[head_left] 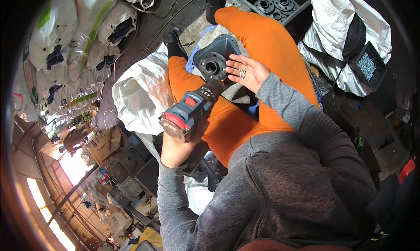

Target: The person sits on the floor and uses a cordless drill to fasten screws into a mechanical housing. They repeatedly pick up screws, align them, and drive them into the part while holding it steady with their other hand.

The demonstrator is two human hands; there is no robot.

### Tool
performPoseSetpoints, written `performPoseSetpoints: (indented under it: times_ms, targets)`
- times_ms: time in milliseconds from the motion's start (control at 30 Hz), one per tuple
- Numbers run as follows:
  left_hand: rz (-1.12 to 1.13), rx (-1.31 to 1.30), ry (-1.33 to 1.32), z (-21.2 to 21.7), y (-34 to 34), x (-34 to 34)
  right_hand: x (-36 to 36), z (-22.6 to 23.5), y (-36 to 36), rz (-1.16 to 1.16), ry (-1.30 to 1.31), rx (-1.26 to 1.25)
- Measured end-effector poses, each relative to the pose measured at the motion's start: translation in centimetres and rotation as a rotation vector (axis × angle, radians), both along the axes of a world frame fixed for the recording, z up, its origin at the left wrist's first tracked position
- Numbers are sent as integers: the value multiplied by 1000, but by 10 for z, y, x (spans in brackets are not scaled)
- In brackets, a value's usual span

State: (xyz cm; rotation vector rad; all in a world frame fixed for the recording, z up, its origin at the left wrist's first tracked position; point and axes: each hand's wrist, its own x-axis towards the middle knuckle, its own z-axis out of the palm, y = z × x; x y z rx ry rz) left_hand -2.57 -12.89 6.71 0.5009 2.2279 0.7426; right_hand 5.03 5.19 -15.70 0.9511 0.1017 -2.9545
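Observation:
A cordless drill, grey and black with red accents, is gripped in my left hand. Its chuck points at a black round flanged part with a central hole and small holes around its rim. That part rests in a dark grey square-cornered housing between my legs. I cannot tell whether the drill's tip touches it. Just right of the flange, my right hand is palm up, its fingers stretched out. Several small silvery screws lie on those fingers.
A white sack stands beside my left leg. A dark crate at the top holds several similar round parts. A black bin of screws sits by a white bag at the right. Cables cross the floor.

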Motion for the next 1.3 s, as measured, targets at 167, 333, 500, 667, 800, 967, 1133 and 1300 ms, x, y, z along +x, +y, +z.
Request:
performPoseSetpoints:
  times_ms: [167,333,500,667,800,967,1133,1300]
  targets:
    - [-92,65,40,-5,1,15,9,13,5,79,247,-99]
    - [-172,-17,94,-4,-1,14,7,3,5,30,345,-208]
    - [-165,28,80,-10,4,19,4,2,-2,-11,353,-86]
    - [-198,75,125,-14,7,17,2,-1,-6,-83,305,-140]
    - [-191,109,141,-10,13,14,2,-1,-6,-101,290,-136]
    - [-137,135,144,-9,9,14,2,2,-5,-75,306,-149]
    - [-106,52,103,-9,6,14,2,-4,-6,-58,390,-103]
    - [-210,85,191,-6,4,12,-1,-10,-9,13,392,-49]
